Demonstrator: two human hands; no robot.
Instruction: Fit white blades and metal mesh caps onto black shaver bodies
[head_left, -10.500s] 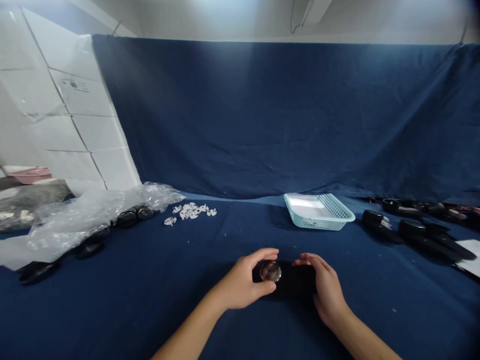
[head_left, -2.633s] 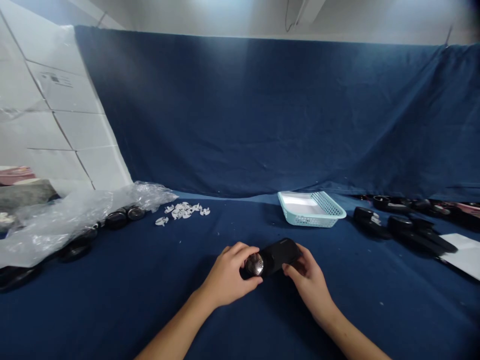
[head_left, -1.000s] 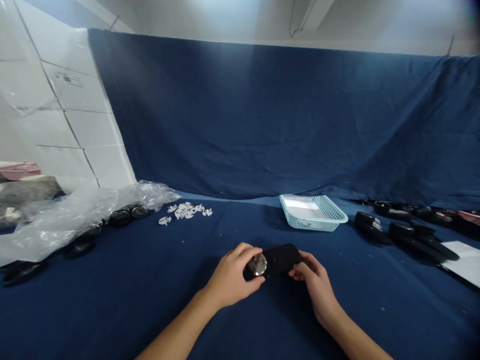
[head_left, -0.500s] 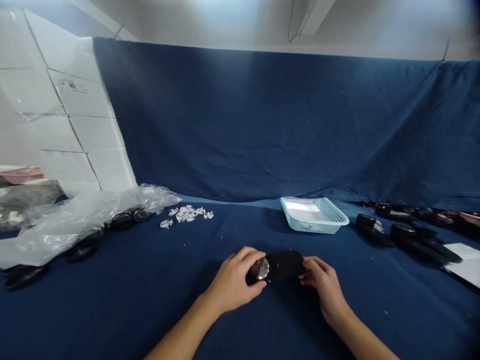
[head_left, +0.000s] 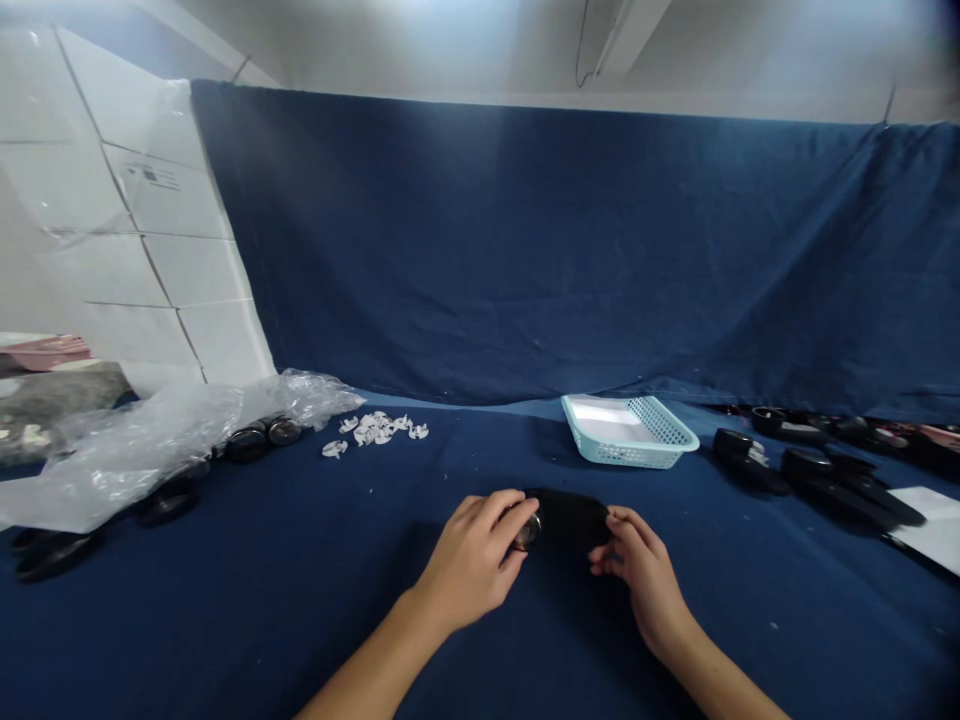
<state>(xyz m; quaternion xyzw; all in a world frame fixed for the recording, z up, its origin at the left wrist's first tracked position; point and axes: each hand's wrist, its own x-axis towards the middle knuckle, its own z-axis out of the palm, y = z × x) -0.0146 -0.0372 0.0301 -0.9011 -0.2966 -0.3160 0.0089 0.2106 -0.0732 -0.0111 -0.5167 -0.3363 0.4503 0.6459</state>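
Note:
Between my two hands, low in the middle of the view, is a flat, elongated black device (head_left: 571, 518) with a shiny round end piece (head_left: 529, 530). The fingers of my left hand (head_left: 476, 555) are closed around that round end and cover part of it. At the opposite end, my right hand (head_left: 641, 570) pinches the black body's edge between thumb and fingers. The device is tilted over the blue cloth, its dark face hard to make out. Whether it touches the cloth I cannot tell.
Small white plastic pieces (head_left: 379, 428) lie heaped at the back left. A light-blue basket (head_left: 630, 457) stands behind my right hand. Similar black devices (head_left: 750, 468) lie at the right. Clear plastic wrap (head_left: 172, 430) partly covers more black parts (head_left: 247, 442) at the left.
The device has been tipped, so its shiny perforated disc no longer faces up. My left fingers have shifted farther over the round end, and my right fingers have curled at the other end.

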